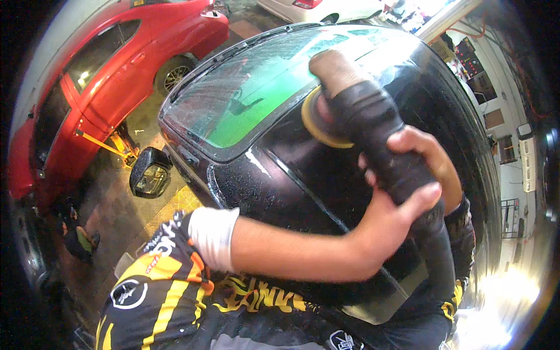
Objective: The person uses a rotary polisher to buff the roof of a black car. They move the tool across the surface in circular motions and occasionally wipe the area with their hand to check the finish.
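Note:
Both hands are wrapped round a black polisher with a brown head cover and a yellow-edged round pad. My left hand, its arm crossing from the left, grips the polisher's rear body with the thumb over the top. Farther forward, my right hand curls round the body from the right side. The pad sits at the glossy black car panel, near the windshield; its contact with the surface is hidden. A thick black hose or sleeve runs from the polisher's rear toward my body.
The black car's side mirror juts out on the left. Beyond it stand an orange jack-like stand and a red car. A white car is at the back. Shelving and wall fittings line the right side.

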### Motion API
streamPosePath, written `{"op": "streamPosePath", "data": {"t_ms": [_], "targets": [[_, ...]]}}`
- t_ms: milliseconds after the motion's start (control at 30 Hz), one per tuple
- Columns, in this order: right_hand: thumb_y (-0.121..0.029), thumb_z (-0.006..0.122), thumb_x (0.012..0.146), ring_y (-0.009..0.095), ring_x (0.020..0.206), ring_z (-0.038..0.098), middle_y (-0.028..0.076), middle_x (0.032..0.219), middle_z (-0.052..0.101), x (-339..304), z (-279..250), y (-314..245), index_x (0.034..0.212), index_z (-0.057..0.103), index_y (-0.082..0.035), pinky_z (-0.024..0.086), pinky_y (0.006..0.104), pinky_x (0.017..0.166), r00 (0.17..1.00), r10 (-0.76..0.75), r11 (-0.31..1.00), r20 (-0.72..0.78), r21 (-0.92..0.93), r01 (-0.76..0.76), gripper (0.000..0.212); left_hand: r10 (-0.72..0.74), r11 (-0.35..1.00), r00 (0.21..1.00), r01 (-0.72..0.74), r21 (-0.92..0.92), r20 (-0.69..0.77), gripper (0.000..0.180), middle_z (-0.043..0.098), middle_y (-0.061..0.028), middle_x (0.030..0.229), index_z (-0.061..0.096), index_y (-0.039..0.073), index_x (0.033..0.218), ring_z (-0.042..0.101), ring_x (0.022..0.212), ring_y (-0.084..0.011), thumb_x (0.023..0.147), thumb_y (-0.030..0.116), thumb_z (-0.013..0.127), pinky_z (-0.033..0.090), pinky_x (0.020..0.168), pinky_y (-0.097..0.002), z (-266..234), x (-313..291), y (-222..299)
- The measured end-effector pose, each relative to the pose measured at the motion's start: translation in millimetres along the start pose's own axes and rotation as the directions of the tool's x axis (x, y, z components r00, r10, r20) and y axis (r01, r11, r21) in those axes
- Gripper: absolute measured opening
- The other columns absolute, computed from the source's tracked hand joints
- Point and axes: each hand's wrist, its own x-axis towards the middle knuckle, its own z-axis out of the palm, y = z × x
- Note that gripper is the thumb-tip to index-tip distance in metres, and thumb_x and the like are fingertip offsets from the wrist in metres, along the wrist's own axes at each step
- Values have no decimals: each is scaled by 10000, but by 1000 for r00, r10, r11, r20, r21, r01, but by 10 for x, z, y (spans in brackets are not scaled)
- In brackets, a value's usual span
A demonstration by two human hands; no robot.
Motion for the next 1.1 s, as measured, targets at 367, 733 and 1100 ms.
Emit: {"op": "streamPosePath", "data": {"t_ms": [367,733,1100], "targets": [[-346,683,829,243,810,700,146,939,720,56,-421,-60,1125,680,12,593,368,795,999,31,999,-11,-7,-32,464,-97,994,995,98,-50,26,697,529,-50,1220,354,154,1416,616,1120,-202,903,399,758,541,968,-397,101,376,-123],[54,483,963,243,1136,670,200,1297,639,1573,-1911,-990,1485,455,-163,542,364,1004,576,-809,520,116,-316,794,566,-34,999,997,31,45,70,381,672,-66,850,601,124,1078,671,702,-239,837,414,659,552,647,-497,-303,3934,613],[-470,257,988,297,592,647,156,1025,717,1445,-826,-254,998,700,-179,469,290,436,106,-695,449,-711,-315,836,530,-156,987,987,158,34,-34,369,660,-37,867,579,128,1115,697,734,-232,859,374,679,580,702,-466,152,1940,344]]}}
